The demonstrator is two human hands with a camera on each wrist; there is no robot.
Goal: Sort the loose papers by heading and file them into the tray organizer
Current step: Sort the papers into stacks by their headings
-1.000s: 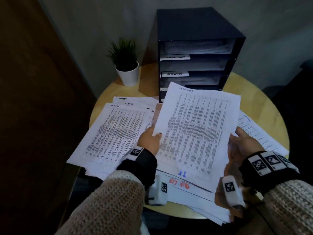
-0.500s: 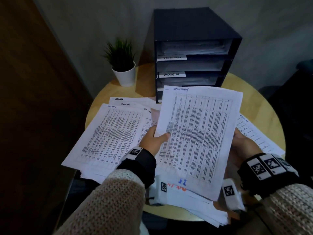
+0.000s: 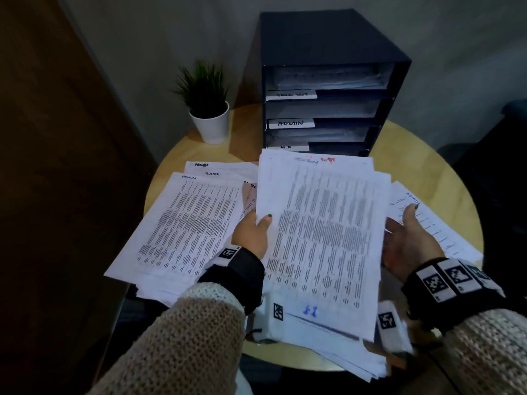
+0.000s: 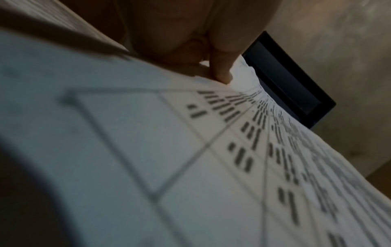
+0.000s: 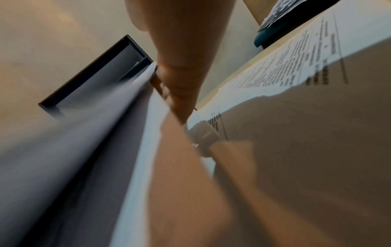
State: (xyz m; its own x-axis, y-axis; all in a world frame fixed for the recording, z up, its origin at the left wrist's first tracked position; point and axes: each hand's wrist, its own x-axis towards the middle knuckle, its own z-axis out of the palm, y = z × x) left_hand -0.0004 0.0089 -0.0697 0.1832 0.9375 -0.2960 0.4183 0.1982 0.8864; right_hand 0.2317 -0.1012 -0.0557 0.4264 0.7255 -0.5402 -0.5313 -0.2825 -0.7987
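A printed sheet (image 3: 322, 238) with a faint heading lies over the middle pile of papers (image 3: 342, 346). My left hand (image 3: 261, 223) pinches its left edge, thumb on top, fingers underneath; the left wrist view shows a fingertip (image 4: 221, 73) pressing the sheet (image 4: 211, 150). My right hand (image 3: 407, 232) is at the sheet's right edge, palm up and thumb lifted off the paper, with its fingers hidden below. The black tray organizer (image 3: 328, 81) stands behind, with labelled slots, one reading ADMIN. A stack headed ADMIN (image 3: 185, 223) lies to the left.
A small potted plant (image 3: 209, 109) stands left of the organizer on the round wooden table (image 3: 427, 155). Another sheet headed ADMIN (image 3: 436, 223) lies under my right hand. A dark wooden panel runs along the left. The organizer also shows in both wrist views (image 4: 285, 83) (image 5: 95, 78).
The held sheet has swung straight and come down flatter over the middle pile. My right thumb has come off its right edge and the hand has opened. The left pinch stays.
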